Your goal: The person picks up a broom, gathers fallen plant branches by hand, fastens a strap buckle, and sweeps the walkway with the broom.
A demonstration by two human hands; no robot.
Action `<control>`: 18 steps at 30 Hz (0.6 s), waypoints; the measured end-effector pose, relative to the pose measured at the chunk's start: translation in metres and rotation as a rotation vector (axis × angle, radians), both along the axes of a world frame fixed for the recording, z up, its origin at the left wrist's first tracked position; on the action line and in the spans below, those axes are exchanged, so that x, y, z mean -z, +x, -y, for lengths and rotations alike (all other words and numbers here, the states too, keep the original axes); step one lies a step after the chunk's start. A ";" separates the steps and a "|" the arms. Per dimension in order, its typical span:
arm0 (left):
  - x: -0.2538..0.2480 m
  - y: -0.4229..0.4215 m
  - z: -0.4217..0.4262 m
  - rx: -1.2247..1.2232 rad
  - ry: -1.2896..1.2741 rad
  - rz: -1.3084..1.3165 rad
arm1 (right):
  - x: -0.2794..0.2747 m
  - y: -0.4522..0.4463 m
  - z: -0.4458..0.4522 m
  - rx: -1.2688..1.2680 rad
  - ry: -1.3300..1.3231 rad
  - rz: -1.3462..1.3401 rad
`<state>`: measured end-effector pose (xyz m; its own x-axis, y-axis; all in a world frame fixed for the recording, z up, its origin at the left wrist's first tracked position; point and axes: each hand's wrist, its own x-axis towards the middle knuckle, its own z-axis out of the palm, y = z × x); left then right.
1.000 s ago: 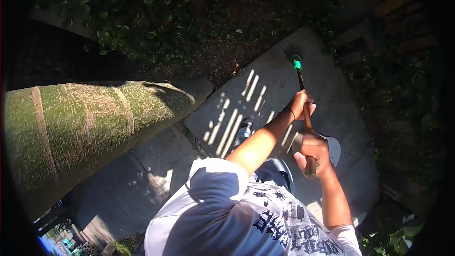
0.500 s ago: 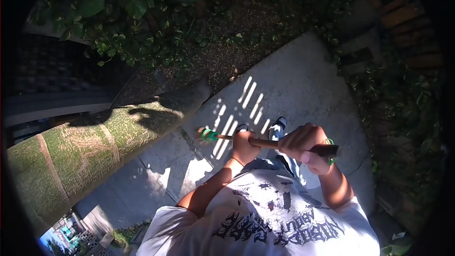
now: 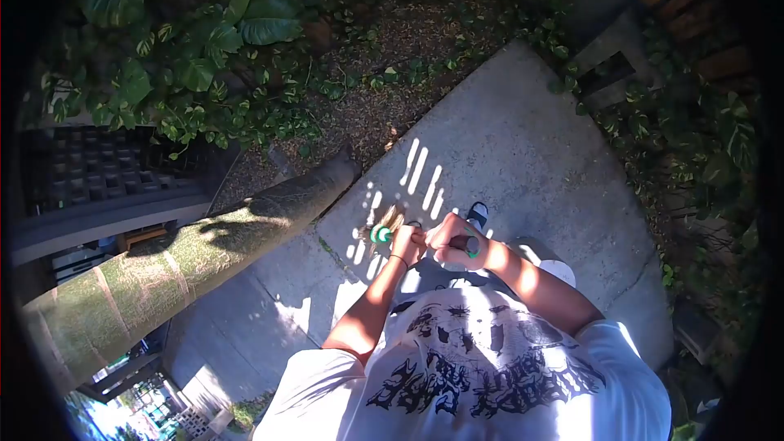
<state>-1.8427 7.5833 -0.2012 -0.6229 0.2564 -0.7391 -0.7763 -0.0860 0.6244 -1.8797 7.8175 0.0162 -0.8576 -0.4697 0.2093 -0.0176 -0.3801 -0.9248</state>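
One broom (image 3: 380,234) is held over the concrete (image 3: 555,155), near one tree trunk (image 3: 196,260), its handle (image 3: 468,243) gripped by two closed hands: left hand (image 3: 407,244) nearer the bristles (image 3: 391,217), right hand (image 3: 451,238) near its end

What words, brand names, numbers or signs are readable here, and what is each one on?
None can be read for certain.
White shirt: bold dark lettering across the front, too jagged and distorted to read.
Broom: no writing visible.
Tree trunk: pale bands, but no writing visible.
Bright background at lower left: details too small to tell.
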 end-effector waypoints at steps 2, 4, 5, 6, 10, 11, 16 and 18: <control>-0.020 0.001 -0.016 0.140 -0.084 -0.289 | 0.005 0.022 -0.004 0.280 0.009 0.061; -0.048 -0.025 -0.062 0.646 -0.610 -0.858 | -0.047 0.004 -0.068 0.048 0.018 0.086; -0.048 -0.029 -0.093 0.684 -0.583 -0.872 | -0.048 0.004 -0.098 0.025 0.168 -0.095; -0.053 -0.036 -0.139 0.527 -0.419 -0.847 | -0.074 0.007 -0.125 0.104 0.167 -0.193; -0.187 -0.112 -0.291 0.631 -0.218 -1.267 | -0.143 0.036 -0.194 0.428 0.248 -0.364; -0.189 -0.127 -0.319 0.679 -0.125 -1.334 | -0.143 0.044 -0.202 0.469 0.255 -0.357; -0.139 -0.194 -0.438 1.134 -0.007 -1.431 | -0.088 0.052 -0.244 1.006 0.359 -0.284; -0.100 -0.188 -0.489 1.223 0.140 -1.492 | -0.050 0.057 -0.267 1.258 0.353 -0.185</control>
